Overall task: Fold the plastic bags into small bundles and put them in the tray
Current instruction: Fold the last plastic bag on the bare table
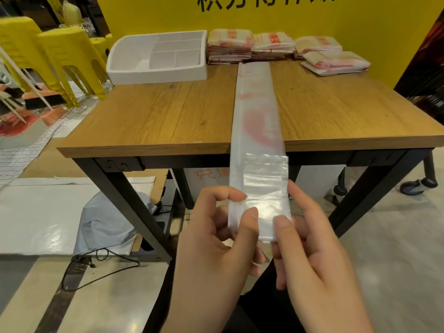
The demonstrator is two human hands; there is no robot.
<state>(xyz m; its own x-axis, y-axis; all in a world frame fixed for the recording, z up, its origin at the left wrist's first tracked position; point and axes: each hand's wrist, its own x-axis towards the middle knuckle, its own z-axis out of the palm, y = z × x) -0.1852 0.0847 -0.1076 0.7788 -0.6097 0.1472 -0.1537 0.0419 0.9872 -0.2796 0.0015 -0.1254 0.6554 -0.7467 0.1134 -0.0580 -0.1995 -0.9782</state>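
Since the plastic bag [258, 111] runs as a long strip off the table [156, 116] toward the fingers [249, 224], the left hand [216, 241] and right hand [317, 265] each pinch its near end, seemingly to start folding, the tray [156, 74] lying well beyond them.

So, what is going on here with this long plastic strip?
A person is folding a plastic bag, flattened into a long strip across the table. The left hand and right hand pinch its near end, which hangs past the table edge and looks folded over. The white tray at the far left shows no bundle yet; stacks of bags wait beside it.
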